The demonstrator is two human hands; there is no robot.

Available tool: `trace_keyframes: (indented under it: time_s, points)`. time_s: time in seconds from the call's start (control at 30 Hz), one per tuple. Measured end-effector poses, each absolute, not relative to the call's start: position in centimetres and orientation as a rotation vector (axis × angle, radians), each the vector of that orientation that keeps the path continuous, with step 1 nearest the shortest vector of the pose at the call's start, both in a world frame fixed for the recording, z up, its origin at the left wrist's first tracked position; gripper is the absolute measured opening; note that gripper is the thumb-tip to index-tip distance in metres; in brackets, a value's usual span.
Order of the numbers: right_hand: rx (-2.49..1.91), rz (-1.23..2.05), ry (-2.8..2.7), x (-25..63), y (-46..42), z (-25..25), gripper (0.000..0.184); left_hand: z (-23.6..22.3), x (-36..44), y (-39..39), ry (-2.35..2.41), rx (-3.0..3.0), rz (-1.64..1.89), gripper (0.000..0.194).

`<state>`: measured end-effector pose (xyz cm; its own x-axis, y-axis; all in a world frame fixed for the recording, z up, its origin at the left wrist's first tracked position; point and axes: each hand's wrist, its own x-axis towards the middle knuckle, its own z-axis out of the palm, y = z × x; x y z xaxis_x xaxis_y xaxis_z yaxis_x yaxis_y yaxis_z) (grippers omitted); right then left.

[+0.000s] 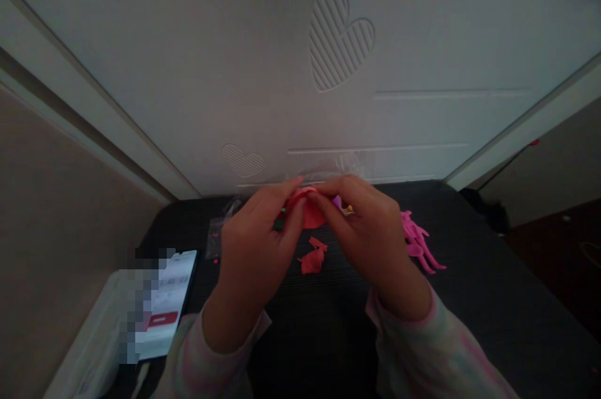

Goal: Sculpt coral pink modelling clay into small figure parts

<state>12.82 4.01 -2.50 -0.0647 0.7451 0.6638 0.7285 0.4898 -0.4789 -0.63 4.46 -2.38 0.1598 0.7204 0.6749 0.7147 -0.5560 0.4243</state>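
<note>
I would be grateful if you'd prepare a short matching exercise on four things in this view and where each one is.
Things
1. phone
2. rounded red piece
3. bright pink pieces
4. small red scrap

Places
A. pinched between the left hand and the right hand
B. on the dark table, to the right of the right hand
C. at the left of the picture, its screen lit
D. on the table, just below the pinching fingers in the picture

Pairs: 1-C, 2-A, 3-B, 4-D
</note>
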Motion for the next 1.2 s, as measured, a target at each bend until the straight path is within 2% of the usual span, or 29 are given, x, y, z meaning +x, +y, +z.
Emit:
trace_keyframes:
  time_s: [0.23,0.33,0.5,0.63,0.83,1.03,1.2]
  points:
    - [-1.245,0.090,-1.758,12.77,4.21,-2.49,0.017,-2.47,-0.81,4.64,1.547,2.277,1.459,0.015]
    - [-1.255,0.058,-1.770,12.80,4.23,-2.55,0.010,-2.42,-0.71,4.63,1.570,2.223,1.429,0.014]
    - [-1.228,-0.027,-1.795,12.66,4.12,-2.58,0.010,-2.34,-0.63,4.66,1.573,2.156,1.306,0.013]
    - [-1.195,-0.016,-1.784,12.74,4.24,-2.61,0.013,-2.44,-0.72,4.69,1.571,2.201,1.328,0.020]
    - [-1.174,-0.026,-1.850,12.99,4.34,-2.67,0.011,-2.51,-0.81,4.77,1.483,2.299,1.308,0.014]
    - [-1.152,0.006,-1.906,13.23,4.39,-2.72,0.014,-2.63,-0.97,4.59,1.454,2.601,1.409,0.019]
    - [-1.103,0.055,-1.893,13.55,4.29,-2.28,0.017,-2.44,-0.83,4.45,1.464,2.521,1.436,0.012]
